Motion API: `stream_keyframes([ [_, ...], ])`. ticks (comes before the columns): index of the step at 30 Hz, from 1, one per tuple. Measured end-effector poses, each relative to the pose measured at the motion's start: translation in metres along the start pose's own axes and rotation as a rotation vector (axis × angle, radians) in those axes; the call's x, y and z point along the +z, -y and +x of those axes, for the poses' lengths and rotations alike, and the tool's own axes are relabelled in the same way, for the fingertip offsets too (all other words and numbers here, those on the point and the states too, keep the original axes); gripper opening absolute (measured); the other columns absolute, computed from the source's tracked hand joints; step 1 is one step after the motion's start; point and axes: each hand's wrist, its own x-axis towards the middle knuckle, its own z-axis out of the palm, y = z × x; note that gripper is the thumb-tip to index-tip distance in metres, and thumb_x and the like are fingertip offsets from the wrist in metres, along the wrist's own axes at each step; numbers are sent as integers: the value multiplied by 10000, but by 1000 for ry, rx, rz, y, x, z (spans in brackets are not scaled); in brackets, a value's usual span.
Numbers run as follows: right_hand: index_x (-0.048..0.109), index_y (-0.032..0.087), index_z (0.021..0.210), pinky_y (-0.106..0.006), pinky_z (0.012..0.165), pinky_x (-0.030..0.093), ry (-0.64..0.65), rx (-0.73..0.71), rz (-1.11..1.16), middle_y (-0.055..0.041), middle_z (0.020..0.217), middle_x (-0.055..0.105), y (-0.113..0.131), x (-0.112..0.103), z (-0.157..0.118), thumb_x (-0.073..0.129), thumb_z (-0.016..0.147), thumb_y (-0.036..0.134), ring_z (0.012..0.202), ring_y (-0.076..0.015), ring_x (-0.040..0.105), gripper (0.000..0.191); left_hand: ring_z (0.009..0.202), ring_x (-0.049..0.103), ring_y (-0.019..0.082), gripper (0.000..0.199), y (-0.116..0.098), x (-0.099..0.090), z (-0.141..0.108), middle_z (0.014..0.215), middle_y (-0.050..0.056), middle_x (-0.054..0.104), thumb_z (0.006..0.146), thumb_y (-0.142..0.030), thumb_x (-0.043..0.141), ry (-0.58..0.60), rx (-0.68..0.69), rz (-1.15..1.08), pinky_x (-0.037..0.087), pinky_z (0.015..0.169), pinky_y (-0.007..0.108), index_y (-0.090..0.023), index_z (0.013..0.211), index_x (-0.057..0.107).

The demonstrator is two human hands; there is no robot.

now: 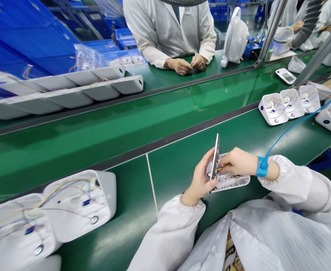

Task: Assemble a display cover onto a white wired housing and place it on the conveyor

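Note:
My left hand (199, 177) grips a thin, flat panel (215, 156), seen nearly edge-on and tilted upright. The panel stands at the left end of an open white plastic housing (234, 183) on the green bench. My right hand (238, 160) reaches into the housing from the right, fingers pinched at a yellow and dark wire bundle (218, 169) beside the panel. The fingertips partly cover the wires, and what they join to is hidden. Around my right wrist sits a blue wrist strap (262, 166) with a blue cord.
Open white housings with loose wires (80, 207) stand at the near left, and several more (274, 109) at the right. Beyond the green belt (154, 113) are a row of housings (77, 98), a co-worker's hands (183, 67) and a white fan (235, 39). A metal post (318, 49) rises at the right.

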Motion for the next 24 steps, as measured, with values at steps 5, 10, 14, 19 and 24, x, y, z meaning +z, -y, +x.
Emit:
stream_keyframes([
  [5,721,175,837,-273,571,329,-33,-95,-413,-55,754,720,-3,7,-1,607,931,225,657,-172,627,156,1354,468,385,886,1,-2,-1,1492,166,473,770,-686,635,26,24,54,338,1149,539,-211,1479,396],
  [10,696,163,880,-295,566,303,-49,-158,-535,-63,750,712,-6,5,-6,568,942,181,663,-189,635,144,1351,469,388,898,-1,-2,0,1483,178,475,766,-693,633,32,15,89,351,1140,543,-194,1473,393],
  [14,679,151,907,-310,572,305,-53,-133,-562,-65,753,707,-3,7,-7,566,932,156,657,-193,628,115,1361,462,386,900,0,-2,-1,1485,183,473,763,-689,640,31,11,96,344,1146,542,-196,1473,389],
  [19,684,160,851,-340,633,338,-113,-126,-527,-76,789,694,-5,12,-7,566,945,199,777,-223,605,156,1354,473,382,879,1,-1,1,1467,185,487,764,-684,638,19,24,164,343,1149,534,-193,1456,409],
  [24,694,143,884,-370,738,366,-273,0,-458,-137,986,650,-12,17,-5,582,933,274,1003,-277,524,179,1317,515,358,854,-12,3,9,1455,182,495,777,-610,659,45,18,411,407,1108,512,-184,1460,374],
])
